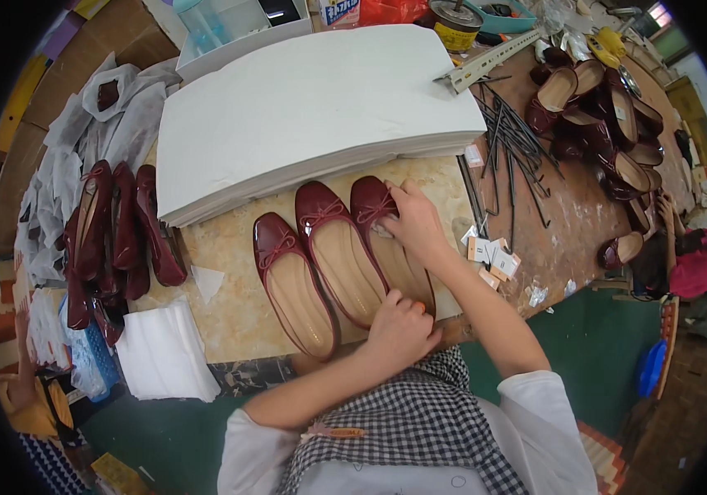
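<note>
spreading well beyond both hands, the desk [230, 318] shows a mottled tan, stone-like top. just past the right hand [413, 221] lies a thick stack of soft white sheets [312, 107], flat and within reach. three glossy dark-red flat shoes [333, 252] with small bows and tan insoles lie side by side. the right hand pinches the rightmost shoe's toe; the left hand [400, 327] is curled at its heel, seemingly to steady it.

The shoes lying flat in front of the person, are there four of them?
No, only three dark red flat shoes lie side by side there, with both hands on the rightmost one.
</note>
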The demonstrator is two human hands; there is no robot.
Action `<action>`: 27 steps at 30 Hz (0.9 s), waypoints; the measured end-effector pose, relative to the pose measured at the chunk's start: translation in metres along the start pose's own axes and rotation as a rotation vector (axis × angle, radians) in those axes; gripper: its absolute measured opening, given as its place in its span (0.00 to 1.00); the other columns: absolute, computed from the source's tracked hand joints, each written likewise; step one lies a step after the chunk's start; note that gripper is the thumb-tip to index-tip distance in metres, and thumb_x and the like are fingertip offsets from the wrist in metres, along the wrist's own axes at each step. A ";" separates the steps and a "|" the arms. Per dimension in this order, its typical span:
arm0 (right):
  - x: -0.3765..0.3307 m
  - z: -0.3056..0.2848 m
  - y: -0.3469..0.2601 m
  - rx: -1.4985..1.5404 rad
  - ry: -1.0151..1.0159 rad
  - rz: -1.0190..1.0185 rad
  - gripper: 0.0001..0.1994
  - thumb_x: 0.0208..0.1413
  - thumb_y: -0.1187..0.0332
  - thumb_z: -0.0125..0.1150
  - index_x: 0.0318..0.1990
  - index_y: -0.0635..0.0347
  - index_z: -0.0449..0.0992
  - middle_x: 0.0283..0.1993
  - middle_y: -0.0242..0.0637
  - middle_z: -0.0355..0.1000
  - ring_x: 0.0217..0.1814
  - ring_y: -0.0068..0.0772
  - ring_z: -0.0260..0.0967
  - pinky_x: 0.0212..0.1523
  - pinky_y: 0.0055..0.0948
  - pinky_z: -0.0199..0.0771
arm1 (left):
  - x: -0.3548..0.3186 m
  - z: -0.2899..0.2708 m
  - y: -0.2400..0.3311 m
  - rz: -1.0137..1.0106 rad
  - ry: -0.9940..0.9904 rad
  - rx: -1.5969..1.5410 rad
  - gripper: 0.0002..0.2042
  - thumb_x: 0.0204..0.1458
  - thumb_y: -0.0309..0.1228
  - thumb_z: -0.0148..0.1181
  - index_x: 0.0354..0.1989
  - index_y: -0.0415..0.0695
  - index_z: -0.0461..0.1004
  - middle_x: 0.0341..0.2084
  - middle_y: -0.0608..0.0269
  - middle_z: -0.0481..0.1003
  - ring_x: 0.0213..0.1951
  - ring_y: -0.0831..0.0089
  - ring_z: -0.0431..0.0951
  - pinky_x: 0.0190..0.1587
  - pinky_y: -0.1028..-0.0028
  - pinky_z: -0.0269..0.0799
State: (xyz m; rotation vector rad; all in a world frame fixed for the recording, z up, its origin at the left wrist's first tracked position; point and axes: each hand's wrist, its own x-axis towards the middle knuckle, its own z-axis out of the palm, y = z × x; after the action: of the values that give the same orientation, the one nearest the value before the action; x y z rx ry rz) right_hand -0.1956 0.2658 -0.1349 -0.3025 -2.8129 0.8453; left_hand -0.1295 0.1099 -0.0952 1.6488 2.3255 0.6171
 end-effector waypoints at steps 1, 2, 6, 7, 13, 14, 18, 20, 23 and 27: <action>-0.008 0.002 0.000 0.070 -0.039 0.013 0.29 0.46 0.69 0.66 0.59 0.63 0.67 0.40 0.44 0.66 0.38 0.41 0.69 0.40 0.32 0.71 | 0.000 -0.007 -0.006 0.016 -0.045 0.006 0.17 0.46 0.45 0.59 0.16 0.43 0.77 0.20 0.60 0.73 0.27 0.67 0.75 0.42 0.70 0.62; -0.011 -0.006 0.000 0.129 -0.066 0.012 0.29 0.47 0.70 0.66 0.59 0.62 0.67 0.40 0.44 0.66 0.38 0.39 0.69 0.40 0.31 0.70 | 0.007 -0.027 -0.013 0.030 -0.112 0.148 0.18 0.46 0.46 0.59 0.18 0.43 0.77 0.20 0.60 0.74 0.28 0.67 0.75 0.44 0.68 0.62; -0.052 -0.058 -0.002 0.373 -0.028 0.074 0.27 0.49 0.72 0.65 0.59 0.62 0.67 0.44 0.43 0.68 0.41 0.37 0.68 0.40 0.28 0.70 | 0.090 -0.128 -0.138 -0.101 0.494 0.510 0.30 0.49 0.52 0.57 0.61 0.57 0.65 0.61 0.40 0.58 0.67 0.42 0.47 0.63 0.37 0.38; -0.066 -0.062 -0.005 0.376 -0.092 0.062 0.27 0.50 0.72 0.64 0.60 0.61 0.67 0.46 0.43 0.68 0.42 0.35 0.67 0.40 0.27 0.70 | 0.082 -0.140 -0.200 -0.348 0.481 0.632 0.34 0.50 0.52 0.56 0.67 0.62 0.56 0.64 0.40 0.53 0.69 0.44 0.42 0.63 0.35 0.33; -0.101 -0.077 -0.008 0.609 -0.043 0.159 0.27 0.53 0.73 0.61 0.63 0.59 0.63 0.49 0.38 0.69 0.45 0.27 0.67 0.43 0.25 0.70 | 0.076 -0.135 -0.207 -0.458 0.618 0.370 0.21 0.52 0.43 0.56 0.55 0.54 0.70 0.42 0.50 0.70 0.47 0.52 0.69 0.49 0.52 0.65; -0.101 -0.074 -0.018 0.738 0.018 0.169 0.27 0.55 0.71 0.60 0.63 0.58 0.63 0.49 0.37 0.69 0.46 0.27 0.68 0.44 0.25 0.70 | 0.071 -0.135 -0.194 -0.370 0.721 0.282 0.17 0.52 0.40 0.57 0.50 0.51 0.75 0.34 0.53 0.72 0.40 0.54 0.72 0.43 0.58 0.69; -0.091 -0.076 -0.034 1.686 0.184 0.561 0.27 0.61 0.60 0.54 0.66 0.57 0.59 0.54 0.37 0.69 0.52 0.29 0.69 0.52 0.26 0.72 | 0.020 -0.103 -0.032 0.126 0.195 0.058 0.07 0.43 0.33 0.60 0.30 0.46 0.75 0.39 0.48 0.72 0.47 0.51 0.69 0.51 0.54 0.65; -0.106 -0.061 -0.012 1.694 -0.061 0.768 0.27 0.63 0.55 0.50 0.66 0.58 0.58 0.61 0.40 0.65 0.58 0.33 0.67 0.56 0.33 0.71 | -0.015 -0.095 0.009 0.450 0.066 -0.378 0.12 0.38 0.33 0.65 0.34 0.49 0.78 0.54 0.43 0.67 0.65 0.49 0.56 0.65 0.48 0.50; -0.108 -0.067 -0.072 1.806 -0.230 0.737 0.26 0.62 0.58 0.50 0.65 0.58 0.58 0.62 0.43 0.63 0.62 0.40 0.64 0.57 0.38 0.71 | -0.016 -0.102 -0.022 0.170 0.578 -0.467 0.13 0.37 0.30 0.66 0.35 0.49 0.78 0.53 0.46 0.69 0.63 0.52 0.60 0.64 0.47 0.51; -0.088 -0.065 -0.053 0.904 -0.467 0.075 0.29 0.55 0.67 0.61 0.63 0.63 0.59 0.66 0.41 0.59 0.64 0.40 0.61 0.62 0.34 0.63 | -0.053 -0.066 -0.030 -0.347 0.540 -0.388 0.14 0.43 0.29 0.63 0.41 0.45 0.75 0.47 0.49 0.71 0.59 0.58 0.64 0.61 0.61 0.58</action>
State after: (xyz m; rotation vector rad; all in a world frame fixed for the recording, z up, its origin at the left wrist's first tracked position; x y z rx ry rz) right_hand -0.1029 0.2348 -0.0629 -0.0616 -2.4167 2.2944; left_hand -0.1637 0.0382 -0.0530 0.9558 2.5228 1.4581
